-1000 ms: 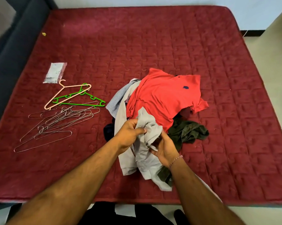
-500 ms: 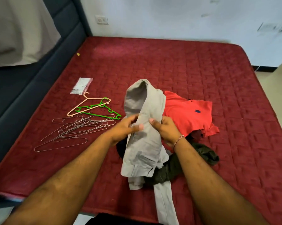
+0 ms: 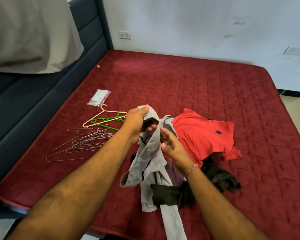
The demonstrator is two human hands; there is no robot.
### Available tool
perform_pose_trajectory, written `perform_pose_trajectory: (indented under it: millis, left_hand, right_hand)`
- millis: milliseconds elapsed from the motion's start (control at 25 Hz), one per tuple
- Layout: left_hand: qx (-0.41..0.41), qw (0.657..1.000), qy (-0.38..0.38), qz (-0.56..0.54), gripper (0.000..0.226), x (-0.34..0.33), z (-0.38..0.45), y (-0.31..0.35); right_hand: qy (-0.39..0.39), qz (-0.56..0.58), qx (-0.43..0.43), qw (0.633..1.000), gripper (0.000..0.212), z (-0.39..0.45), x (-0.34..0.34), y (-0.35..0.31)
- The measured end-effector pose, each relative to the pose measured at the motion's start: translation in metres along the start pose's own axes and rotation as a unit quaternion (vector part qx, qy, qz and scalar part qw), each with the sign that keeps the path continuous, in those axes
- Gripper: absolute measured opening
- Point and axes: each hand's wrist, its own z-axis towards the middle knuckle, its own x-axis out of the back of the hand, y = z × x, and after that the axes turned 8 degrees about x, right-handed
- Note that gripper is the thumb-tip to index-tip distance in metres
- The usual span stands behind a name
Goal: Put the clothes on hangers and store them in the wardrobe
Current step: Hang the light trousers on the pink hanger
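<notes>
The left hand (image 3: 137,121) grips the top of the grey trousers (image 3: 149,153), lifted above the clothes pile on the red mattress (image 3: 206,94). The right hand (image 3: 171,144) lies open beside the cloth, fingers straight — the red polo shirt (image 3: 203,135) bears a small blue chest logo, unreadable, with hangers (image 3: 94,134) lying to the left.

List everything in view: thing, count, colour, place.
grey trousers: one, held up over the pile
red shirt: one, on the pile, right
dark clothes: count unclear, under the pile
wire hangers: several, silver, left
pink hanger: one, left
green hanger: one, under the pink one
plastic packet: one, clear, beyond the hangers
mattress: one, maroon
left hand: grip on the trousers' top
right hand: open, against the trousers
</notes>
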Motion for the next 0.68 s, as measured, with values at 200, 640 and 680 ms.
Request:
perform_pose_trajectory:
  millis: [200,640,680]
  left_hand:
    - [-0.017,0.992,0.039,-0.118,0.028,0.001,-0.004,0.032]
    - [-0.12,0.974,0.17,-0.094,0.024,0.126,0.034,0.099]
    - [-0.129,0.979,0.148,-0.061,0.018,0.149,0.039,0.098]
  right_hand:
    - [0.105,-0.18,0.003,0.978,0.094,0.007,-0.057,-0.002]
    - [0.126,-0.175,0.002,0.976,0.014,0.096,-0.097,-0.092]
    - [0.083,-0.155,0.01,0.984,0.022,0.104,-0.103,-0.113]
